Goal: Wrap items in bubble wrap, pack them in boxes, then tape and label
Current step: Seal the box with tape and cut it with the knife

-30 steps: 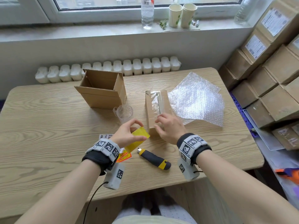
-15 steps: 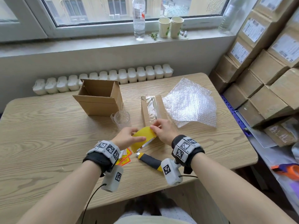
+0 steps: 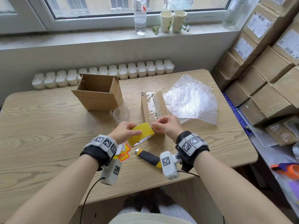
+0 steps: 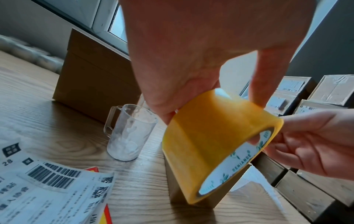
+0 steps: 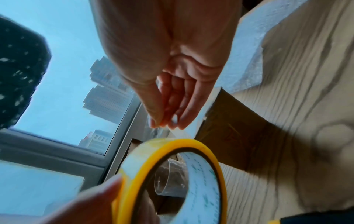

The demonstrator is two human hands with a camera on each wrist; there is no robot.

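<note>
My left hand grips a yellow roll of tape just above the table, thumb across its outer band. My right hand pinches the clear free end of the tape between thumb and fingertips, right beside the roll. Behind both hands lies a closed cardboard box with clear tape along its top seam. A clear glass mug stands to its left, and an open empty cardboard box further back left. Bubble wrap sheets lie to the right.
A yellow-and-black utility knife and printed labels lie on the wooden table near me. Stacked sealed boxes fill the right side. A bottle and two paper cups stand on the windowsill.
My right hand came off the closed box and moved to the roll, where it now pinches the tape's end. My left hand lifted the roll slightly toward the box.
</note>
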